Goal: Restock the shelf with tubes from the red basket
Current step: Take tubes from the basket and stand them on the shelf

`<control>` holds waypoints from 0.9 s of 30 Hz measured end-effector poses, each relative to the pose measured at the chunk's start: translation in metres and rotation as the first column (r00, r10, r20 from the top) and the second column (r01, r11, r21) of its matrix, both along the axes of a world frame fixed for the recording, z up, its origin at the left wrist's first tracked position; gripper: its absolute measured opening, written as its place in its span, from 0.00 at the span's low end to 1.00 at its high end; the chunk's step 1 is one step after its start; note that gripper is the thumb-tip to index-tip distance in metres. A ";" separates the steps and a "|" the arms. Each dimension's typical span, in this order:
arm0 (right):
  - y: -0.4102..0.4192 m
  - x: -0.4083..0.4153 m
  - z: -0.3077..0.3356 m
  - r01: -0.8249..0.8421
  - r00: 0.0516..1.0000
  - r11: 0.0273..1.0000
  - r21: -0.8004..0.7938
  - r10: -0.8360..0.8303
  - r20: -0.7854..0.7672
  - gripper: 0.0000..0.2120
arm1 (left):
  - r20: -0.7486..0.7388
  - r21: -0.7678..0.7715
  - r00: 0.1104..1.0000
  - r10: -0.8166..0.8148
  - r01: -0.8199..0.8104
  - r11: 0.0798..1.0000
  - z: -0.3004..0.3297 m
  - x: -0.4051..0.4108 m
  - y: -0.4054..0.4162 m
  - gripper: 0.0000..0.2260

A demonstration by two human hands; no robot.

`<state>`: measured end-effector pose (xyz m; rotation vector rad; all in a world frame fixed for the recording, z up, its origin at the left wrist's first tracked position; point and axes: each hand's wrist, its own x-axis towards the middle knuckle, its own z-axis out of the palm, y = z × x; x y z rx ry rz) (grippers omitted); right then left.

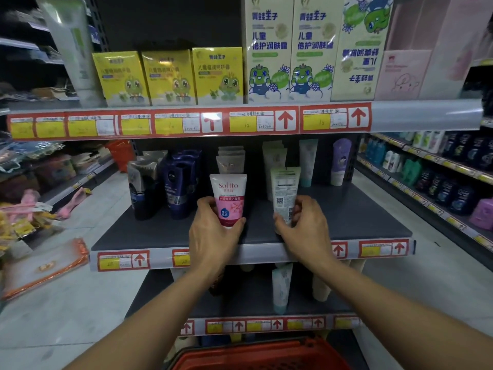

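Note:
My left hand (pixel 213 233) grips the lower end of a pink and white tube (pixel 229 194) that stands upright at the front of the dark middle shelf (pixel 368 222). My right hand (pixel 304 225) holds a pale green tube (pixel 285 193), back label facing me, upright on the same shelf a little to the right. Behind them stand rows of similar tubes (pixel 230 160). The red basket (pixel 264 355) sits below at the bottom edge of view, only its rim showing.
Dark blue tubes (pixel 177 182) stand at the shelf's left, a purple tube (pixel 340 161) and a teal-capped one at the back right. Boxed products (pixel 269 49) fill the shelf above. A lower shelf (pixel 240 303) holds a few tubes. Aisles with stock run on both sides.

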<state>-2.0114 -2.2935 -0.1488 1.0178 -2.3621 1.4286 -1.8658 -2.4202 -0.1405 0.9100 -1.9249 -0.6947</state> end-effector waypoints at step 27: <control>-0.045 -0.065 0.012 0.003 0.998 0.861 0.509 -0.031 0.047 0.25 | 0.308 0.108 0.951 0.027 -0.063 0.992 0.020 -0.040 -0.042 0.29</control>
